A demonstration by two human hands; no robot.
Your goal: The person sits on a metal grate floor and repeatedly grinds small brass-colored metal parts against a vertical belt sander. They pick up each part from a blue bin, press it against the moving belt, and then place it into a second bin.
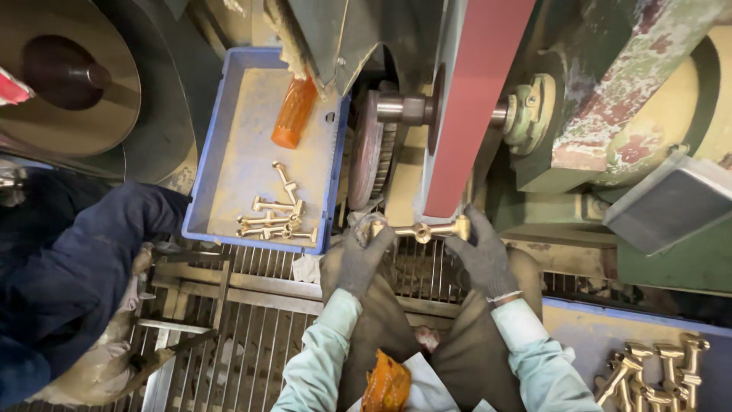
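Both my hands wear dark grey gloves and hold one brass T-shaped fitting (422, 230) between them. My left hand (358, 255) grips its left end, my right hand (480, 252) grips its right end. The fitting is pressed up against the lower end of a red sanding belt (476, 99) that runs up and away from me. A ribbed grinding wheel (370, 152) on a steel shaft sits just left of the belt.
A blue tray (229, 175) at the left holds several brass fittings (274, 217) and an orange bottle (293, 111). More brass fittings (656, 370) lie in a bin at the lower right. Another person's dark blue sleeve (76, 259) is at the left. A metal grate (252, 320) lies below.
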